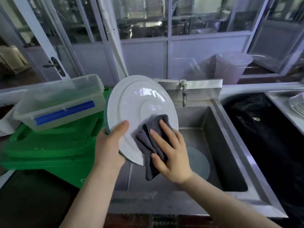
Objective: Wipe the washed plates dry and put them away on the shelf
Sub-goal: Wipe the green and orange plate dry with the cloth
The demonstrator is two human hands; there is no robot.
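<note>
The left hand [109,142] grips the white plate [141,112] by its lower rim, tilted on edge over the steel sink [213,145], while the right hand [169,150] presses a grey cloth [151,142] flat-fingered against it. A one-edge hold on a wet rim looks slippery — a hard wipe could lever the plate loose, dropping it onto the second plate [199,162] in the basin.

Two bare forearms reach forward from the bottom edge. The left hand [109,142] grips a plate's [141,102] lower left rim, thumb on the face. The right hand [171,150] lies flat, fingers spread, pressing a cloth [148,137] against the plate.
</note>
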